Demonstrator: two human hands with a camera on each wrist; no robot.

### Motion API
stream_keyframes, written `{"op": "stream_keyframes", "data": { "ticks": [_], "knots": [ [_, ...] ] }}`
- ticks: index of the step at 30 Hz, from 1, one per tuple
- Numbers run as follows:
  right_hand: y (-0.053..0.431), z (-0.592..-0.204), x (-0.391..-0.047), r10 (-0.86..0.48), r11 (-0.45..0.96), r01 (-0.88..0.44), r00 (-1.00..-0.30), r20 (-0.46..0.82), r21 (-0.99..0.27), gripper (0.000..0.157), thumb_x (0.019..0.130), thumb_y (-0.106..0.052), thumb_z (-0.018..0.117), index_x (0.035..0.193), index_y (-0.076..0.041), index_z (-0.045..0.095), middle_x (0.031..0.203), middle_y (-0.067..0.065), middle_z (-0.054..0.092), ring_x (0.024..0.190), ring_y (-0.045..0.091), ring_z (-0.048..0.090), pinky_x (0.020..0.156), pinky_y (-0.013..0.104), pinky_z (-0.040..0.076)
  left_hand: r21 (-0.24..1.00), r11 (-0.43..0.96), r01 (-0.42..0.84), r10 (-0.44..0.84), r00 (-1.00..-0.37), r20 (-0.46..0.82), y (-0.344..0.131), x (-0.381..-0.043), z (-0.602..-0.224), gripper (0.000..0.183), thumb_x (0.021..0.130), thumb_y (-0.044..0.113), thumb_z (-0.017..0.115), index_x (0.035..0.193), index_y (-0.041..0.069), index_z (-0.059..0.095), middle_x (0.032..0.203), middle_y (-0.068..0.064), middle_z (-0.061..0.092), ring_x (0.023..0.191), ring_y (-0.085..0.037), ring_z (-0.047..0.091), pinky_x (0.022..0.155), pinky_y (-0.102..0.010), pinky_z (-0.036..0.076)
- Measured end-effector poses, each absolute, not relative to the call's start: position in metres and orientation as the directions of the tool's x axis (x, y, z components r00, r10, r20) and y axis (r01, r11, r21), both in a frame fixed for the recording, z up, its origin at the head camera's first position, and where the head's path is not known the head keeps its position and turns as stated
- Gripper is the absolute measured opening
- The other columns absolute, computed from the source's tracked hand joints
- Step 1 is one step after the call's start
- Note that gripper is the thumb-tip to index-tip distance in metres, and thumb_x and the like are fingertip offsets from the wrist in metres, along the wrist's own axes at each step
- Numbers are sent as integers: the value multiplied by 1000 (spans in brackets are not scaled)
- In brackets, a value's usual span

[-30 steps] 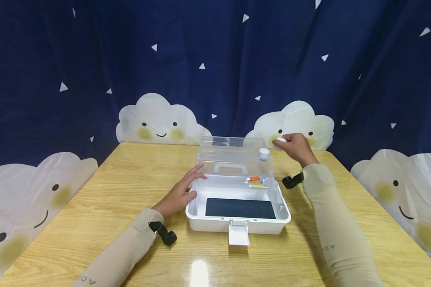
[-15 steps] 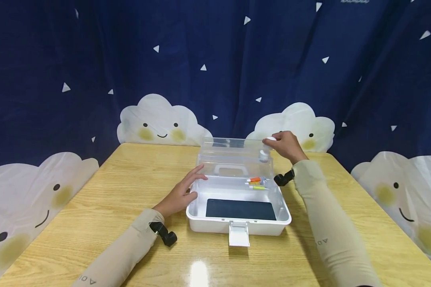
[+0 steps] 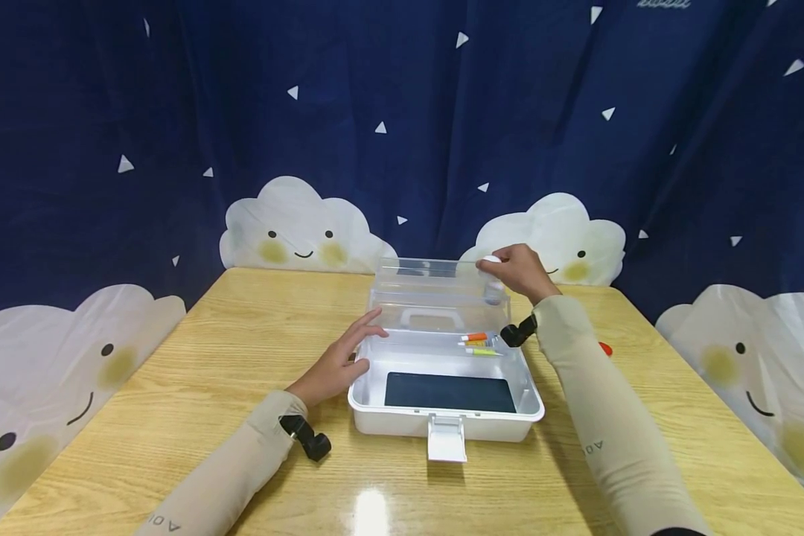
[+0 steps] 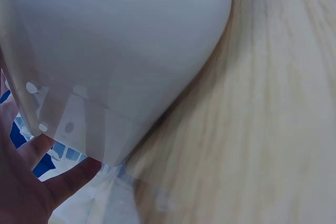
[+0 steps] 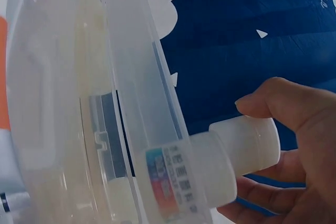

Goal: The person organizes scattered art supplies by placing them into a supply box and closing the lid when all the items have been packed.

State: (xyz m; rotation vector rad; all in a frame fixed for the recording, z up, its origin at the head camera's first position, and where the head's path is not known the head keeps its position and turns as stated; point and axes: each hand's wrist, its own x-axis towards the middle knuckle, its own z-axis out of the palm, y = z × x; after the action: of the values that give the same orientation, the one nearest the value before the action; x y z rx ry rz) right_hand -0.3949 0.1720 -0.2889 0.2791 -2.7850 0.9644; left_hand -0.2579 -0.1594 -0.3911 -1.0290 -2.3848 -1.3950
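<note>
In the head view my right hand (image 3: 519,269) pinches a small white bottle (image 5: 247,142) between thumb and fingers, at the upper tray (image 3: 435,275) of a white box (image 3: 388,423) with clear trays. Right beside the held bottle, a white-capped bottle (image 5: 212,169) with a colourful label stands in the tray, partly hidden by the hand in the head view. My left hand (image 3: 338,365) rests on the box's left side, fingers extended over its rim. The left wrist view shows those fingertips (image 4: 79,174) against the box corner.
A dark flat panel (image 3: 449,392) lies in the box bottom. Several small tubes, one with an orange cap (image 3: 474,337), lie at the tray's right end. The front latch (image 3: 446,439) hangs down. A red object (image 3: 605,348) shows beside the right sleeve on the wooden table (image 3: 268,313).
My right hand has moved left with the white bottle, from beyond the box's right side to over the upper tray. The red object has come into view. My left hand has stayed put.
</note>
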Motion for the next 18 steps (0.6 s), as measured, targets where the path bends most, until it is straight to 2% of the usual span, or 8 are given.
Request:
{"op": "stream_keyframes", "data": {
  "ticks": [4,5,8,10,14,18],
  "knots": [
    [166,-289,-395,-129,769,-251,-962,242,-588,47,84,-39,68,107,2,70,105,13,63,89,23,51,78,37,43,695,314,647,467,-743,480,-160,-258,-392,46,84,-12,47,128,0,50,158,-17,19,145,-36,16,101,-58,34],
    [164,-289,-395,-135,766,-255,-961,240,-590,45,84,-39,68,101,2,70,96,12,61,85,23,50,74,35,42,697,316,644,466,-745,477,-160,-258,-392,46,84,-12,47,128,0,50,158,-16,19,145,-35,16,100,-57,34],
    [160,-290,-396,-154,762,-270,-958,240,-589,41,84,-38,69,98,1,71,91,9,61,81,22,50,72,34,42,703,318,636,463,-751,470,-160,-258,-393,46,84,-12,47,128,0,50,159,-13,19,145,-34,16,100,-56,35],
    [158,-291,-397,-162,762,-263,-962,219,-592,42,84,-38,69,100,1,71,96,11,63,84,22,51,74,35,43,702,319,636,465,-751,469,-160,-258,-394,46,84,-11,47,128,0,50,159,-13,19,145,-33,16,99,-56,36],
    [156,-293,-398,-168,777,-236,-971,170,-583,47,85,-39,68,110,1,70,117,16,64,97,25,54,86,41,46,698,322,640,469,-748,470,-160,-259,-394,46,84,-11,47,128,1,50,159,-12,19,145,-33,15,99,-55,36],
    [152,-293,-398,-177,788,-230,-973,148,-571,44,85,-38,68,106,1,71,116,16,64,96,27,55,86,42,46,702,329,632,463,-756,463,-160,-259,-393,46,84,-11,47,129,2,50,159,-9,18,146,-31,15,99,-56,36]
  ]
}}
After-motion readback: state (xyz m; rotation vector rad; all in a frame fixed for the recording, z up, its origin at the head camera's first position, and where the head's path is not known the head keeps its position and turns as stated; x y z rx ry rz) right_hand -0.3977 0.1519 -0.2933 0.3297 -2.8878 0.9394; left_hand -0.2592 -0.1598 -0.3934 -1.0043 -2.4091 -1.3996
